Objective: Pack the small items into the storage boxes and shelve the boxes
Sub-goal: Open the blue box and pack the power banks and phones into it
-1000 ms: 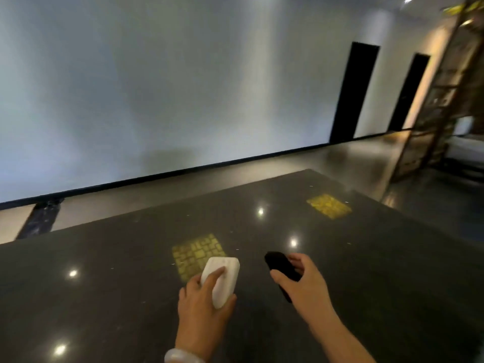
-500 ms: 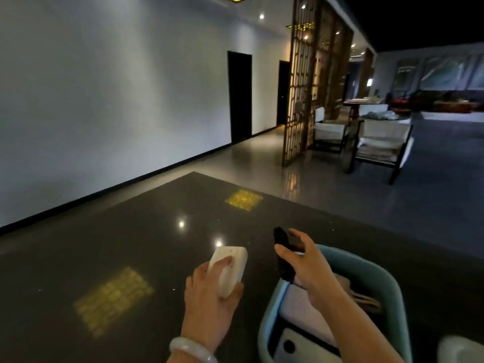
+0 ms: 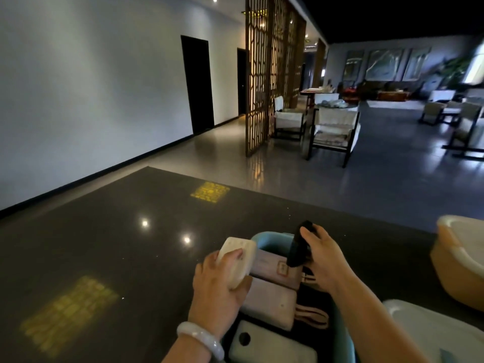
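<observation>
My left hand (image 3: 218, 286) grips a white remote-like block (image 3: 239, 258) over the left rim of a light blue storage box (image 3: 264, 238). My right hand (image 3: 323, 258) holds a black remote-like item (image 3: 298, 247) upright above the same box. Inside the box lie two pinkish-beige pouches (image 3: 272, 302), a white flat item with a dark round hole (image 3: 269, 348) and a strap. The box's right side is hidden by my right arm.
The box stands on a dark polished counter (image 3: 117, 252) with light reflections. An orange box with a pale lid (image 3: 461, 260) sits at the right edge, a white lid (image 3: 429, 331) in front of it. Beyond are floor, a wooden lattice screen (image 3: 272, 74) and chairs (image 3: 332, 127).
My view has swung right, and both hands carried their items from over the bare counter to above the blue box, which has come fully into sight.
</observation>
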